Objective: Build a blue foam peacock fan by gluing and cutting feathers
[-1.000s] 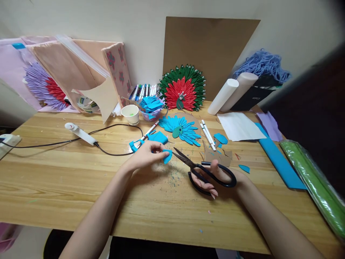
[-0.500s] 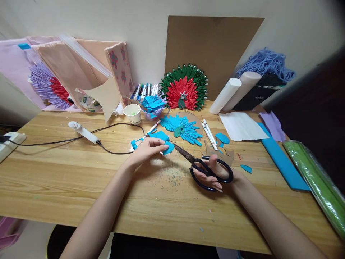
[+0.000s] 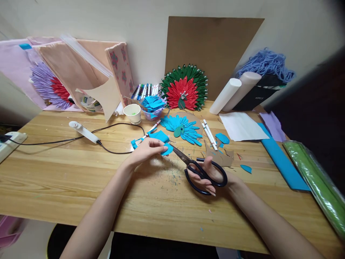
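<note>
My left hand (image 3: 147, 150) pinches a small blue foam piece (image 3: 167, 149) just above the wooden table (image 3: 67, 180). My right hand (image 3: 208, 174) has its fingers through the handles of black scissors (image 3: 198, 166). The blades point up-left and their tips meet the blue piece. A blue petal fan with a green centre (image 3: 180, 130) lies just behind the hands on a brown card disc. More blue foam scraps (image 3: 157, 136) sit under a white marker beside my left hand.
A glue gun (image 3: 83, 132) with a black cord lies at the left. A paper cup (image 3: 132, 113), a bowl of blue pieces (image 3: 152, 107), markers and a red-green fan (image 3: 184, 91) stand at the back. White markers (image 3: 209, 133), cardboard scraps, white paper, blue and green rolls (image 3: 312, 176) fill the right.
My right hand brought the scissors up and to the left until the blades reached the blue piece. My left hand stayed almost in place, holding the piece.
</note>
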Available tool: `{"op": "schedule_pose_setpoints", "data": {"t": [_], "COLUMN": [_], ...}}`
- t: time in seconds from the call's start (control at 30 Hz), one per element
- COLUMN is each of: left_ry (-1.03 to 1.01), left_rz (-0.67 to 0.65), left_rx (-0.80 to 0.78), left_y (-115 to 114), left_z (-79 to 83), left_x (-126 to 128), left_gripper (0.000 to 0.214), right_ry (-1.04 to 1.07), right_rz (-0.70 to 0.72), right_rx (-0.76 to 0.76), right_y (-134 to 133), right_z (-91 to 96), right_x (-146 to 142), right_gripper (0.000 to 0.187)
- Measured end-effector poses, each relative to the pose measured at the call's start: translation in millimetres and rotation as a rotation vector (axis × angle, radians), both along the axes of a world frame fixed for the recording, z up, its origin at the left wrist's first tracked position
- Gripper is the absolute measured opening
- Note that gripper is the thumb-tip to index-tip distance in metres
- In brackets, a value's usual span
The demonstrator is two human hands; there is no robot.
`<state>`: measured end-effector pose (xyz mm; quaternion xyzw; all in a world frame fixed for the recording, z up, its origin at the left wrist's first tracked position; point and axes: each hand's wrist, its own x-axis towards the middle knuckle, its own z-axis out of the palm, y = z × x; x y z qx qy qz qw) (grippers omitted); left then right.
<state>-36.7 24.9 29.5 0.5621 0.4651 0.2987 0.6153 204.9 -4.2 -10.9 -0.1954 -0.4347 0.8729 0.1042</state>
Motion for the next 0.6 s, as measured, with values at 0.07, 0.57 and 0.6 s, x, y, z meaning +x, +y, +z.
{"op": "schedule_pose_setpoints", "data": {"t": [0.07,0.57,0.6], "left_ry": [0.026,0.07,0.083], "left_rz": [-0.034,-0.161,-0.174], "left_rx": [0.018,0.043,0.054], "left_y": [1,-5,-7], "left_z": [-0.3,-4.1,-5.5], "left_x": [0,20,24], "left_gripper": [0.024,0.027,0.027], "right_ry": [-0.008,-0.394,-0.437], "right_rz": [-0.018,-0.642,-0.661], "right_rx": [-0.001,0.529,0.561], "right_y": [-1,5,4], "right_z": [0.8,14.2,14.4], "right_x": [-5,-15,-16], "right_gripper": [0.076,0.044,0.04]}}
